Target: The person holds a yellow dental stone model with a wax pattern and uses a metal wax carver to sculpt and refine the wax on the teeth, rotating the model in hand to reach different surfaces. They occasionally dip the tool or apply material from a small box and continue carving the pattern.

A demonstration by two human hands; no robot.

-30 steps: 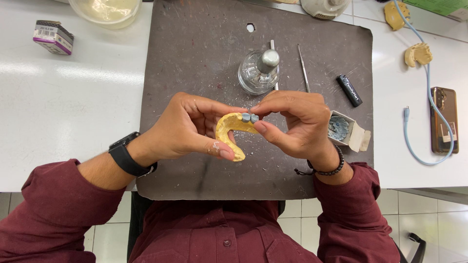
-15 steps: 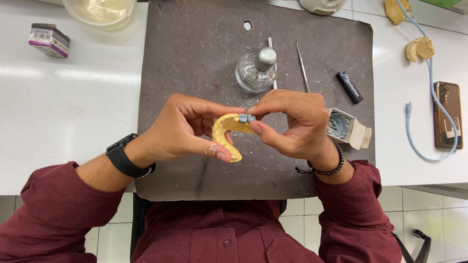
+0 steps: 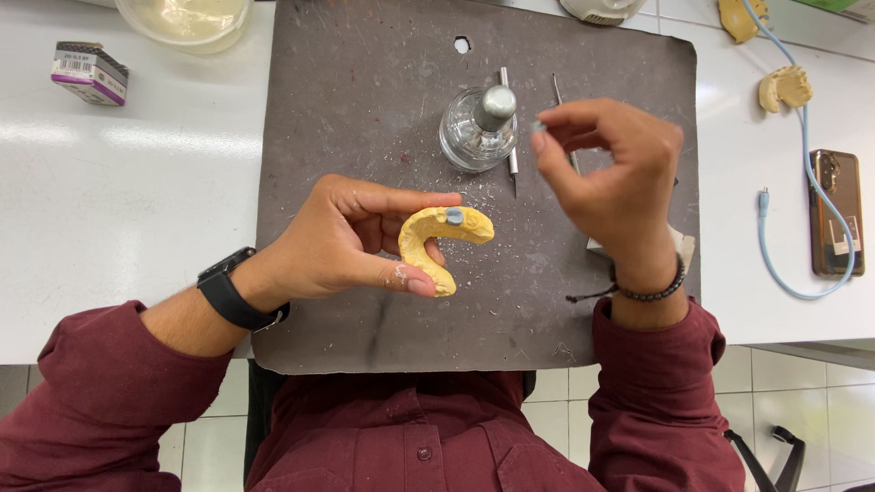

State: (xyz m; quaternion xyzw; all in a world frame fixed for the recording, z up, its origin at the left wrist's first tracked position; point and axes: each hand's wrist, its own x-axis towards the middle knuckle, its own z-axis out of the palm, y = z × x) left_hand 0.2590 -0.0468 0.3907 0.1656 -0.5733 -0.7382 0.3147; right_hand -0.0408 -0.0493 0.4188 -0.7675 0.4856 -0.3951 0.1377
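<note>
My left hand (image 3: 351,239) grips a yellow horseshoe-shaped dental cast (image 3: 437,244) above a dark grey work mat (image 3: 365,109). One small grey tooth piece (image 3: 453,216) sits on top of the cast. My right hand (image 3: 615,178) is raised to the right of the cast, and its thumb and forefinger pinch a second small grey piece (image 3: 538,127). That piece is close to a glass spirit lamp with a metal cap (image 3: 478,129).
Thin metal instruments (image 3: 507,128) lie on the mat behind the lamp. On the white counter: a small box (image 3: 89,72) and a plastic bowl (image 3: 187,20) at the left, two yellow casts (image 3: 785,87), a blue cable (image 3: 802,182) and a phone (image 3: 836,212) at the right.
My right hand has left the cast and moved up and to the right with one grey piece pinched in its fingers. One grey piece stays on the cast, held in my left hand.
</note>
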